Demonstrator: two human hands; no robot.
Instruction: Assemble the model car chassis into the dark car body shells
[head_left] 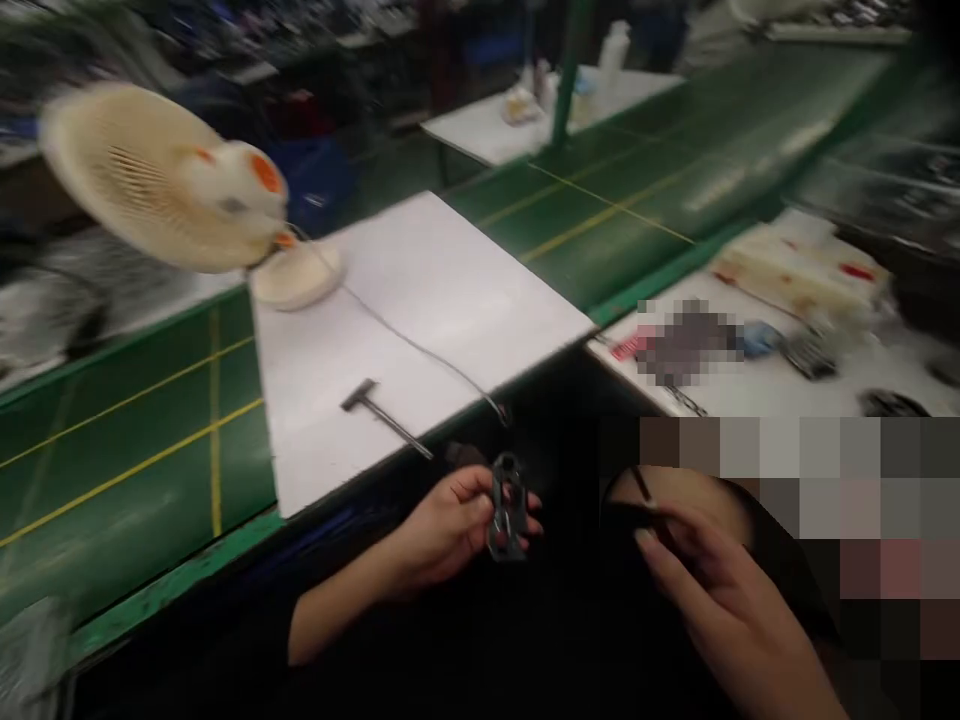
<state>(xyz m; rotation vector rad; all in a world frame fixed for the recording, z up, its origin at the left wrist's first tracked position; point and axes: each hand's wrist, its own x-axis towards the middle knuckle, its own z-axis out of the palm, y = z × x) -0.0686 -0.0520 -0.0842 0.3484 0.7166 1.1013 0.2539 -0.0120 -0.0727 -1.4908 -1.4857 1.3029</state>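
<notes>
My left hand [450, 525] is closed around a dark, frame-shaped part [510, 548] with openings through it, held above my lap near the edge of the white board. Some of its fingers show behind the part. To the right, my right hand [720, 580] pinches a thin, dark, stick-like piece [643, 488] between thumb and fingers; blur hides what kind it is. The two hands are apart. A T-shaped metal tool, like a small hammer [386, 415], lies on the white board [315, 430] just beyond my left hand.
A cream fan [150, 180] stands on the board's far left, its grey cable [420, 345] running to the near edge. Green conveyor belt [150, 430] passes under the board. At right, a side table [622, 375] holds a cream bundle [810, 265] and dark parts.
</notes>
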